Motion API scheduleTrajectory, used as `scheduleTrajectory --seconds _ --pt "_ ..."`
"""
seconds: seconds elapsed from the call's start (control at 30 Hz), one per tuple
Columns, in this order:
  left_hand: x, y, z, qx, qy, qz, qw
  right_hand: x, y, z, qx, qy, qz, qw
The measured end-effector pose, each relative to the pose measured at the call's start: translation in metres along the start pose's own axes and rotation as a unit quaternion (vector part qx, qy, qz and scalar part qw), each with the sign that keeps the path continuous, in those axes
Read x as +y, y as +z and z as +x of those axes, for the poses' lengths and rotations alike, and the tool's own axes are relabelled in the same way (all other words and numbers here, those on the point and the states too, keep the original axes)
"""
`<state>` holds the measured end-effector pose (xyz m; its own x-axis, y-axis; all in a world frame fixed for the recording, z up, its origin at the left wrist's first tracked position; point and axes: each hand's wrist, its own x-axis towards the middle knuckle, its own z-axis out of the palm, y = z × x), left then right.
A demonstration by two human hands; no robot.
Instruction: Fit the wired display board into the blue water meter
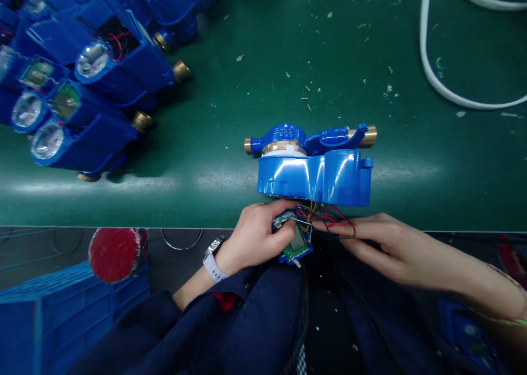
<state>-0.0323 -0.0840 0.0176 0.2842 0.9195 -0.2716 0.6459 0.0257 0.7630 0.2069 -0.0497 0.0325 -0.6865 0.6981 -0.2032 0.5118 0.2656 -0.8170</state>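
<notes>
A blue water meter (315,177) with brass threaded ends lies on its side near the front edge of the green table. Wires (333,217) in red, black and yellow run out of its near side to a green circuit board (298,244) with a small display. My left hand (259,235), a watch on its wrist, is closed on the board, thumb across its top, just beyond the table edge. Among the wires are the fingers of my right hand (379,243), index finger stretched toward the board; a dark wire loops over that finger. Whether its fingertips pinch a wire is unclear.
Several more blue water meters (102,73) crowd the table's left side. A white cable (428,67) curves at the far right. Small screws (307,98) and scraps are scattered over the green table (255,78). Below stand a red round stool (115,254) and blue crates (74,320).
</notes>
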Motion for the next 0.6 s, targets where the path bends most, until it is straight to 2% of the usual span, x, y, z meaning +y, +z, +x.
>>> scheduleTrajectory --seconds 0.1,0.2,0.27,0.4,0.5,0.6 --pt "0.004 -0.002 -0.003 0.003 0.015 -0.047 0.999 -0.008 0.004 -0.012 -0.035 -0.007 0.064 0.997" --pt "0.012 -0.005 -0.006 0.027 0.038 -0.054 0.997 -0.021 0.008 -0.022 0.004 -0.002 0.139 0.990" --pt "0.018 -0.008 -0.007 0.042 0.050 -0.039 0.997 -0.031 0.009 -0.025 0.058 -0.001 0.152 0.987" --pt "0.029 -0.014 -0.007 0.047 0.062 -0.009 0.997 -0.048 0.010 -0.015 0.165 -0.032 0.057 0.984" --pt "0.035 -0.016 -0.007 0.042 0.071 -0.025 0.996 -0.053 0.011 -0.002 0.170 -0.070 -0.013 0.983" --pt "0.037 -0.017 -0.009 0.040 0.071 -0.036 0.996 -0.053 0.012 0.002 0.141 -0.070 -0.011 0.987"
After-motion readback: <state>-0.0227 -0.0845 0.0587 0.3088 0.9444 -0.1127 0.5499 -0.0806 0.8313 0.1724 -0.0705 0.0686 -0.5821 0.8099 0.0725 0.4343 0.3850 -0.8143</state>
